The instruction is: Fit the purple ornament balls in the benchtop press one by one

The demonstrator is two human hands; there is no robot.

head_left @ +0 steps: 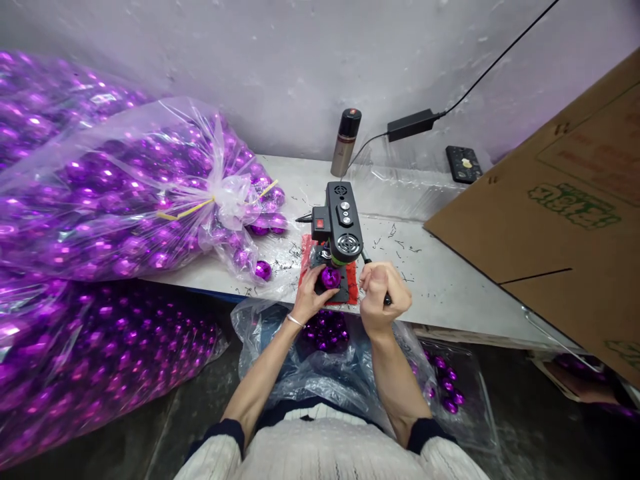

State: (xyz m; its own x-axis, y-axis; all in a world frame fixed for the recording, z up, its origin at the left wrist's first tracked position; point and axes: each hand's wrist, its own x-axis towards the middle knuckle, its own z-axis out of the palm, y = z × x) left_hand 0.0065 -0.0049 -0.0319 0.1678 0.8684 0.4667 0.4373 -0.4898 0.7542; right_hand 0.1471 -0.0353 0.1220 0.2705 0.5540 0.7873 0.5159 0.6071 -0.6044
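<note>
Within left hand [307, 301], ball [331, 277] (purple)

Left grip [308, 297] curved into a C, right grip [384, 292] a clenched fist — forearms [266, 371] angled inward

The single view looks forward and steeply down from head height, fairly near the left hand [311, 293] and right hand [384, 297], across the counter [445, 287] to the wall [260, 80].

Along the pale wall [280, 73]
Upright, a dark-capped bottle [344, 145]; farther right, a flat dark case [457, 163] with a pale patch; at far right, a large cardboard box [530, 233] with green print.
</note>
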